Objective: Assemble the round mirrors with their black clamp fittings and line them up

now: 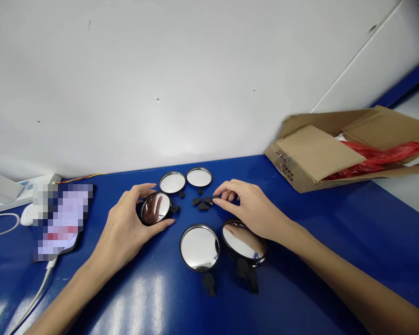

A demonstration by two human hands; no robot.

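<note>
head camera looks down on a blue counter [230, 171], and i see my two hands on it. my left hand [124, 228] is curved around one round mirror [155, 208] with a silver rim. the fingers go over its top edge and the thumb lies under its lower edge, so this hand is clamped on the mirror, which stands a little tilted, not flat. my right hand [247, 209] is reaching to the middle, and its thumb and first finger are close together at a small black pad [213, 198]. they touch it, but i cannot tell if it is really pinched.

more black pads [199, 204] lie just beside it in a small group, and three little black knobs [181, 194] lie near them. two mirrors [172, 183] lie flat behind my hands, and two other mirrors [199, 247] with black mounts [209, 284] lie in front, near my right hand.

at the right end of the counter is an open cardboard box [310, 156] with a red plastic bag [377, 156] in it. on the left are a white power strip [21, 195], a white cable [35, 298] and a flat thing [61, 221] too blurred to tell.
</note>
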